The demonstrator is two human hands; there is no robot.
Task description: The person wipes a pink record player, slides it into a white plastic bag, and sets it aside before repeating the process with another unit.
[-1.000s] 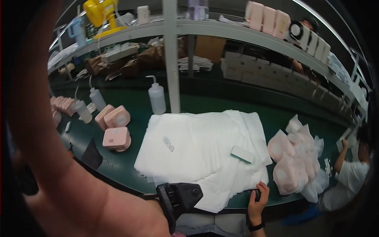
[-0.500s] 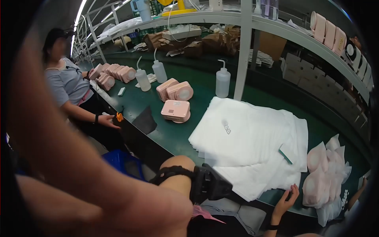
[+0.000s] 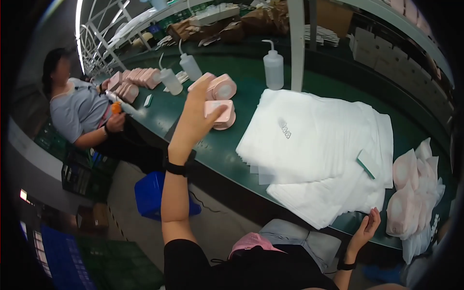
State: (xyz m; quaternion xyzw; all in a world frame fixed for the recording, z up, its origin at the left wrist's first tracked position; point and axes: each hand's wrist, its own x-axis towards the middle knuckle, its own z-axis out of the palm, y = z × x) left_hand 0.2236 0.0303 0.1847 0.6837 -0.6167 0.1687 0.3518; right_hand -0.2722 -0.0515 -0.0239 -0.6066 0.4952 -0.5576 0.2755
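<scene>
My left hand (image 3: 194,116) reaches over the green bench with thumb and fingers apart. It is at the near pink plastic device (image 3: 223,117), a rounded box on a round base. The thumb overlaps this device in view; whether it touches is unclear. Just behind are two more pink devices (image 3: 223,88) with round pale discs, partly hidden by my fingers. My right hand (image 3: 366,230) rests at the bench's near edge, fingers loosely bent and nothing in them. Beside it lies a stack of white soft sleeves (image 3: 319,140) with a small green-and-white block (image 3: 367,164) on top.
Pink devices in translucent sleeves (image 3: 405,212) are piled at the right. Squeeze bottles (image 3: 273,67) stand behind the stack, near a shelf post (image 3: 296,43). At the left, a co-worker (image 3: 79,111) holds something orange-tipped beside a row of pink devices (image 3: 140,77). A blue bin (image 3: 151,193) stands below.
My left arm has swung from close in front of the view out to the pink devices. My right hand stays by the stack's near corner. The view has shifted; the co-worker's orange-tipped thing is raised.
</scene>
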